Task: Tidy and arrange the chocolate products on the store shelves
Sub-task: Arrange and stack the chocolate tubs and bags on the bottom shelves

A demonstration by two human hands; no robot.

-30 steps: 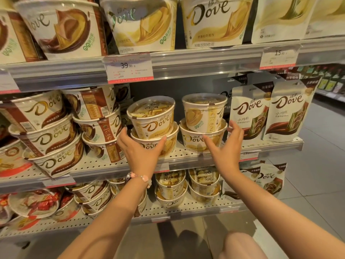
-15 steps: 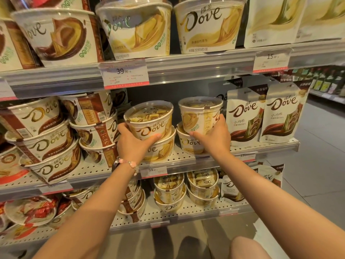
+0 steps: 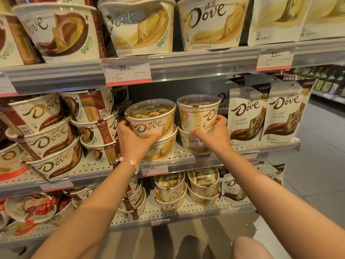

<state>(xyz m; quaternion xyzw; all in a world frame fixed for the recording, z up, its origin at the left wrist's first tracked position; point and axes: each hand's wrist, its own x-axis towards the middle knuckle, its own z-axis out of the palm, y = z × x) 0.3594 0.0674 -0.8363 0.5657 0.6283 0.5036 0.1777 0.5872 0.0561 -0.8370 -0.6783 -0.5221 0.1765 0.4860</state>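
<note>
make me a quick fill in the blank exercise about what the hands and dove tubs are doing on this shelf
1. The left hand grips the upper yellow tub, which sits stacked on ____ tub.
2. The bead bracelet is on the ____ wrist.
3. The right hand holds the right-hand top tub; just to its right stand two Dove ____.
4. The big price tag above the tubs reads ____.

Missing words: another; left; pouches; 39.90
</note>
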